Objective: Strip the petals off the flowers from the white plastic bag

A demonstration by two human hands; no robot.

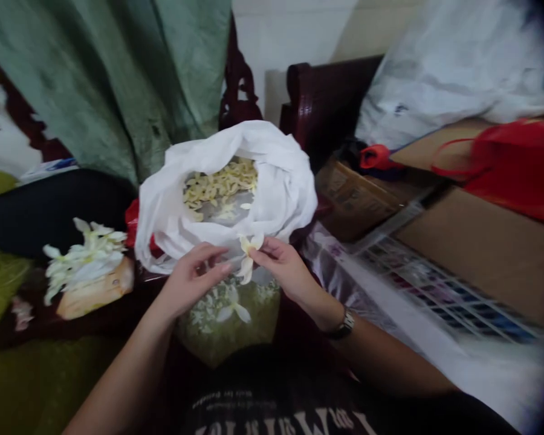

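Observation:
Between the thumb and fingers of my right hand (278,263) is a pale cream flower (249,254) with several long petals. My left hand (202,269) is beside it, thumb and fingers apart, nothing visible between them. Just beyond both hands a white plastic bag (281,193) lies spread wide at its mouth. Many loose cream petals (220,184) lie inside it. Below my hands, a single white flower (234,308) rests on a greenish surface among small white bits (208,311).
At the left, a bunch of white flowers (88,251) sits on an orange-white wrapper (97,290) on dark wood. A black rounded object (54,211) stands behind it. To the right are a cardboard box (353,196), a white wire rack (439,290) and a red bag (517,166).

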